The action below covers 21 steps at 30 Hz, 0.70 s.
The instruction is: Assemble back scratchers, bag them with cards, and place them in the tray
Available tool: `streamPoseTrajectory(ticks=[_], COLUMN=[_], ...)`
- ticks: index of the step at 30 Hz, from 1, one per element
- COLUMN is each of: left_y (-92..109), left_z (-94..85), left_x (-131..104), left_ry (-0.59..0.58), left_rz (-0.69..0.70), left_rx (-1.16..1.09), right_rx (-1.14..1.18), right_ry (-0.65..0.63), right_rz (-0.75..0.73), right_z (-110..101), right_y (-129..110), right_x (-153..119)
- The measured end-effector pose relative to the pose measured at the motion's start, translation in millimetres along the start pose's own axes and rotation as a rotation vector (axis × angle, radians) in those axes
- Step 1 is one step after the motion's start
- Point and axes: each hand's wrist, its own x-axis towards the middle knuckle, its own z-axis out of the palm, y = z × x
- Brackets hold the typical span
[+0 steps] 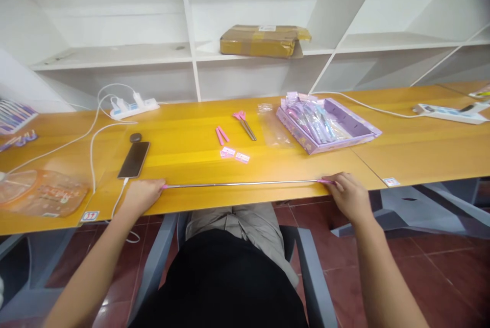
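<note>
A long thin metal telescopic rod with pink ends lies stretched along the front edge of the yellow table. My left hand grips its left end and my right hand grips its pink right end. Farther back on the table lie a folded pink-tipped rod with a small fork-like head, two short pink pieces and two small pink labels.
A purple box of packaged items sits at the right with an empty clear bag beside it. A phone on a white cable, a power strip and a printed plastic pouch lie left. A cardboard parcel rests on the shelf.
</note>
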Motion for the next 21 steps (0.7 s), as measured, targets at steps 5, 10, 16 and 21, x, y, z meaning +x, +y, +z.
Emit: streamPoseTrajectory(ticks=[5, 10, 16, 21], left_y=[17, 13, 10, -4], left_z=[-10.4, -21.1, -16.1, -3.3], left_x=[1, 0, 2, 3], left_ry=[-0.063, -0.104, -0.094, -0.043], left_rz=[-0.071, -0.061, -0.073, -0.019], left_rx=[0.021, 0.001, -0.026, -0.017], right_rx=[0.14, 0.185, 0.124, 0.073], right_ry=[0.075, -0.019, -0.048, -0.048], right_rz=[0.234, 0.278, 0.286, 0.289], right_z=[25, 19, 18, 19], right_y=[-8, -7, -11, -8], right_x=[-6, 1, -2, 1])
